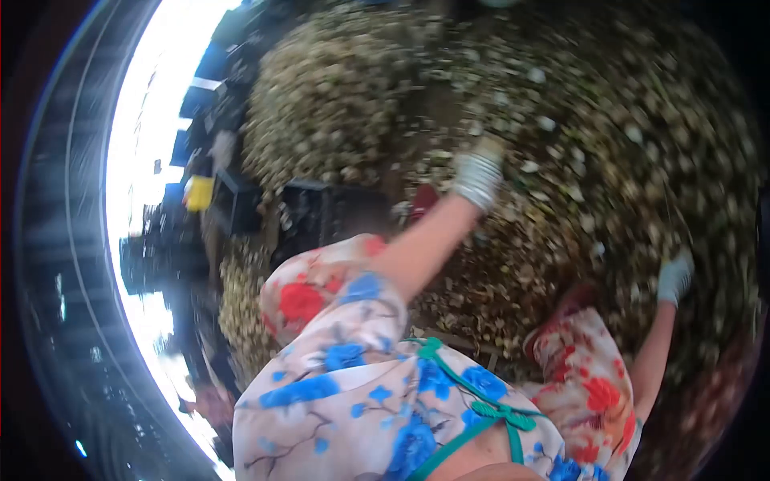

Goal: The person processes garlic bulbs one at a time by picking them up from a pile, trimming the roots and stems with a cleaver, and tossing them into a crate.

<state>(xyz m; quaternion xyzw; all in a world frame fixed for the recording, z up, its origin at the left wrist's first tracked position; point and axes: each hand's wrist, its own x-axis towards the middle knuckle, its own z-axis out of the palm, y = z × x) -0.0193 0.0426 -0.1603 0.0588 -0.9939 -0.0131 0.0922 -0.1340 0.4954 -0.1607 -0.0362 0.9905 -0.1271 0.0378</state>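
My left hand (481, 170), in a white glove, reaches forward over a wide heap of small pale, bulb-like pieces (553, 172). Its fingertips blur into the heap, so I cannot make out whether they hold anything. Farther right, my right hand (676, 276), also gloved in white, is low at the side of the same heap. Motion smears its fingers too. Larger whitish bits lie scattered among the brownish pieces around both hands.
A taller mound of pale pieces (329, 104) rises at the upper left. Dark crates (321, 212) stand beside it, with a yellow object (198, 194) farther left. My reddish shoe (561, 317) rests among the pieces. Bright light comes from the left.
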